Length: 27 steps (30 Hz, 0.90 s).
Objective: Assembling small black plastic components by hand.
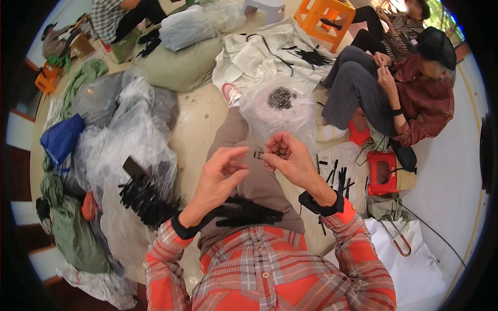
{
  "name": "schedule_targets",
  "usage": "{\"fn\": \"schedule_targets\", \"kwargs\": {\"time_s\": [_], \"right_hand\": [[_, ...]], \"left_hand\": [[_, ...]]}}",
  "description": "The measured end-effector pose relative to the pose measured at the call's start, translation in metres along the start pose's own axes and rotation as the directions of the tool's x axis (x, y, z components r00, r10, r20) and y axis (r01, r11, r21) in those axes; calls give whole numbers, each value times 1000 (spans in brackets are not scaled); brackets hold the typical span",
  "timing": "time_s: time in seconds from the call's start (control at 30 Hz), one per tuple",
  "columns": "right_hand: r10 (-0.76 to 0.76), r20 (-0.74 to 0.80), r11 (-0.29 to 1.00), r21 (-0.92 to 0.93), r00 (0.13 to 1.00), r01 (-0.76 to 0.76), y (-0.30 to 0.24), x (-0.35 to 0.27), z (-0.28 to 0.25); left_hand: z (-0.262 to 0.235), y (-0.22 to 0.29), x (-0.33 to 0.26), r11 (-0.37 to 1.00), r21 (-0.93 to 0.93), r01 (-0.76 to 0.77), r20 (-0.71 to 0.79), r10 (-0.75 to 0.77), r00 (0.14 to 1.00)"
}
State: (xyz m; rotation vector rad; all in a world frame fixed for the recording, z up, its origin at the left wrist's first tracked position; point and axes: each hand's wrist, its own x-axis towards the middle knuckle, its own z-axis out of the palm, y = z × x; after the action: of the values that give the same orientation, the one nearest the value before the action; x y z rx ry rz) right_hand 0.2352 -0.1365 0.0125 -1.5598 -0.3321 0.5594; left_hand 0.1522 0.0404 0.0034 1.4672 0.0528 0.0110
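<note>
Between the thumb and fingers of my right hand (291, 159) is a small dark metal buckle (258, 154), held above my lap. My left hand (222, 172) hovers just left of it, fingers spread and curved, with nothing visible in them. Across my thighs lies a bunch of black straps (246, 211). Beyond my hands, a heap of small dark metal pieces (281, 97) rests on a clear plastic bag (295, 122). More black strips (340, 179) are scattered on plastic at my right.
Crumpled clear plastic bags (132, 140) and a large black strap bundle (148, 202) lie at left. A person (425, 98) in a dark cap sits at right by a red stool (381, 173). White cloth (244, 57) and an orange stool (324, 20) are at the back.
</note>
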Motion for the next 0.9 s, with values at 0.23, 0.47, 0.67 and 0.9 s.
{"fn": "schedule_targets", "kwargs": {"time_s": [0.23, 0.47, 0.67, 0.9], "right_hand": [[-203, 133, 943, -239, 970, 230, -5, -55, 42], [62, 154, 979, 182, 986, -90, -5, -74, 44], [78, 166, 990, 107, 983, -97, 8, -90, 50], [29, 133, 962, -274, 991, 9, 35, -89, 39]], "left_hand": [[15, -6, -62, 941, 274, -197, -1, 206, 979], [15, -16, -88, 903, -426, 62, -42, -88, 995], [18, -20, -97, 879, -468, 91, -65, -137, 988], [-11, -27, -105, 847, -530, -27, -273, -141, 952]]}}
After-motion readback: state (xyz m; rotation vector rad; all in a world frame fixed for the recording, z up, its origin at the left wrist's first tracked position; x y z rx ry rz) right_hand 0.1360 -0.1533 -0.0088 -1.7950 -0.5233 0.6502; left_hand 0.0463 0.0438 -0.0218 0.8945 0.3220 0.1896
